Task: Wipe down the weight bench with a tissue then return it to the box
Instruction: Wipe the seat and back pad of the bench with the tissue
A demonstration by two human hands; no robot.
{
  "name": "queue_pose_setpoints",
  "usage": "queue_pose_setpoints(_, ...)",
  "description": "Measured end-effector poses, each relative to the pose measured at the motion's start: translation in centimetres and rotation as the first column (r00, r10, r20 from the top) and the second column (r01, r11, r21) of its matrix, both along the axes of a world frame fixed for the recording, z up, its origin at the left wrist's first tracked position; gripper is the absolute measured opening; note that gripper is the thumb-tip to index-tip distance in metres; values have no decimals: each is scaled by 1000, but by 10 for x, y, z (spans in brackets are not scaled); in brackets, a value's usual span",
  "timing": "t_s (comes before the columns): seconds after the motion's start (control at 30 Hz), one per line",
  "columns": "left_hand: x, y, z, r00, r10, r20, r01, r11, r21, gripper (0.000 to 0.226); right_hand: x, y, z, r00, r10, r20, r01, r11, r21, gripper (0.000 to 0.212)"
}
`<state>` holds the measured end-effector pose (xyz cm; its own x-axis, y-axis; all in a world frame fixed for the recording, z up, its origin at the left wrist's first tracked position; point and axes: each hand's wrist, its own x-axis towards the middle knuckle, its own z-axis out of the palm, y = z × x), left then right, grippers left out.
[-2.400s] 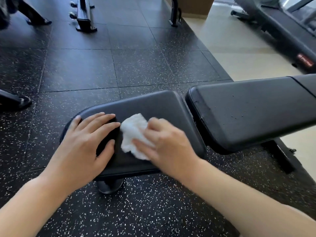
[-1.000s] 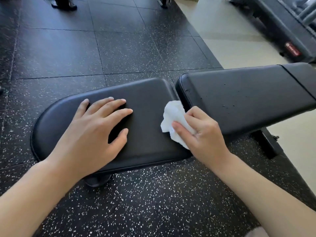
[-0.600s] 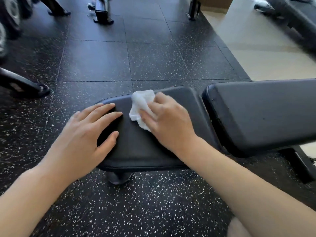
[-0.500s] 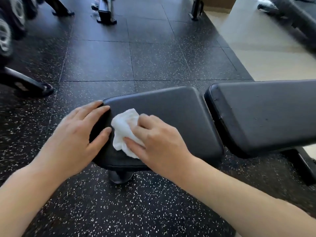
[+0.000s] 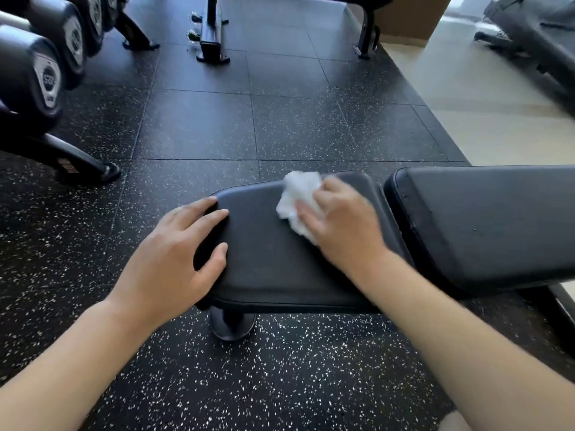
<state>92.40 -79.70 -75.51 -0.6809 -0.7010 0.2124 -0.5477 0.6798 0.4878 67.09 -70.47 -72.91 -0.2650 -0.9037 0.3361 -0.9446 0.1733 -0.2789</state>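
Left hand (image 5: 174,259): my fingers lie flat on the seat pad (image 5: 267,262).
Right hand (image 5: 342,222): presses a crumpled tissue (image 5: 298,197) to the pad.
Backrest pad (image 5: 485,222): just beside, right.

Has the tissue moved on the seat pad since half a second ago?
Yes. The tissue, held by the right hand, went from beside the left hand toward the seat pad far edge.

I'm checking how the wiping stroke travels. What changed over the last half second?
The right hand slid the tissue from the seat pad's near left part to its far edge. The left hand stayed flat on the pad's left end; the right still grips the tissue.
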Motion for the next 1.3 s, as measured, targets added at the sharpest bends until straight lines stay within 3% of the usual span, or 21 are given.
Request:
queue_pose_setpoints(0.1, 3, -3, -1, 1000, -12, -17, 12, 1000, 4, 57, 60, 14, -2, 938, 338, -77, -333, 940, 79, 33)
queue_pose_setpoints(0.2, 6, -10, 0, 999, -37, -23, 37, 999, 13, 54, 56, 31, 2, 932, 363, 16, -363, 932, 8, 26)
queue_pose_setpoints(0.3, 11, -15, 0, 999, -40, -13, 40, 998, 48, 54, 8, 25, 7, 976, 211, 48, -212, 977, 31, 30)
queue_pose_setpoints(0.43, 18, -22, 1, 1000, -31, 7, 30, 995, 97, 55, -52, -1, 4, 986, -151, 71, 152, 988, -2, 41)
queue_pose_setpoints(0.5, 23, -25, 5, 1000, -15, 11, 14, 995, 102, 54, -48, -16, 0, 980, -195, 40, 195, 981, 7, 41)
queue_pose_setpoints(0.57, 28, -24, 7, 1000, -18, 20, 16, 995, 99, 58, -15, -33, 2, 990, -140, 21, 140, 990, 16, 35)
queue_pose_setpoints(0.67, 39, -23, 3, 998, -47, 48, 41, 992, 121, 64, 57, -42, 1, 992, 105, 72, -106, 994, 2, 32)
queue_pose_setpoints(0.77, 55, -20, -1, 992, -106, 62, 92, 975, 200, 68, 101, -32, -5, 938, 344, 37, -344, 939, -6, 31)
queue_pose_setpoints(0.83, 63, -16, -5, 991, -114, 68, 96, 970, 225, 85, 95, -30, -3, 897, 437, 60, -439, 898, 21, 33)
queue_pose_setpoints(0.93, 67, -10, -11, 991, -84, 103, 57, 969, 239, 110, 58, -51, -1, 955, 287, 72, -292, 954, 73, 37)
queue_pose_setpoints(1.03, 65, -11, -16, 993, -60, 105, 31, 965, 259, 112, 31, -79, 0, 995, 36, 97, -44, 996, 75, 42)
queue_pose_setpoints(1.1, 63, -14, -17, 994, -68, 86, 43, 964, 263, 115, 37, -87, 0, 996, -13, 84, 8, 998, 63, 41)
queue_pose_setpoints(1.2, 61, -23, -17, 995, -86, 41, 70, 949, 308, 119, 71, -77, 3, 989, 145, 22, -146, 986, 77, 35)
queue_pose_setpoints(1.3, 56, -31, -17, 996, -87, -10, 84, 917, 391, 103, 107, -48, 1, 922, 384, -51, -373, 914, 158, 41)
